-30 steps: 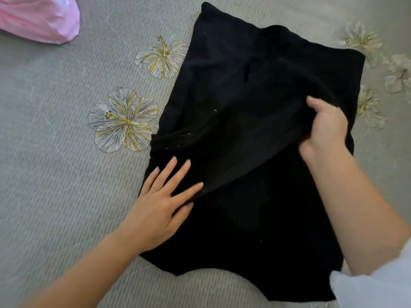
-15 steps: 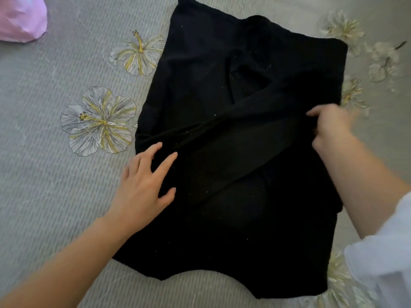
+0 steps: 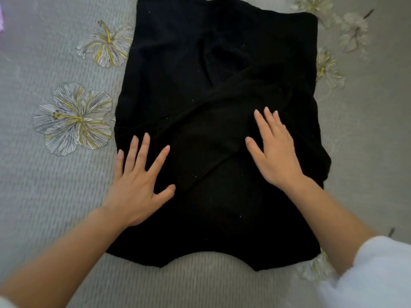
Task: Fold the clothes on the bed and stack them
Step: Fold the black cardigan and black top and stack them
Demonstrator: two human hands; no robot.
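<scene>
A black garment [image 3: 178, 70] lies spread on the bed, its sides folded inward and a sleeve laid diagonally across its middle. My left hand [image 3: 138, 183] rests flat on the garment's left side, fingers spread and straight. Flat on the folded sleeve right of the middle lies my right hand [image 3: 275, 152], its fingers straight and close together. Neither hand grips the cloth.
The bed has a grey quilted cover [image 3: 44, 196] printed with white and yellow flowers [image 3: 75, 118]. A sliver of pink cloth [image 3: 1, 21] shows at the upper left edge. My white sleeve [image 3: 378, 274] fills the lower right corner.
My right hand let go of the sleeve it held at the garment's right edge and came down flat on the middle. My left hand shifted slightly and stays flat.
</scene>
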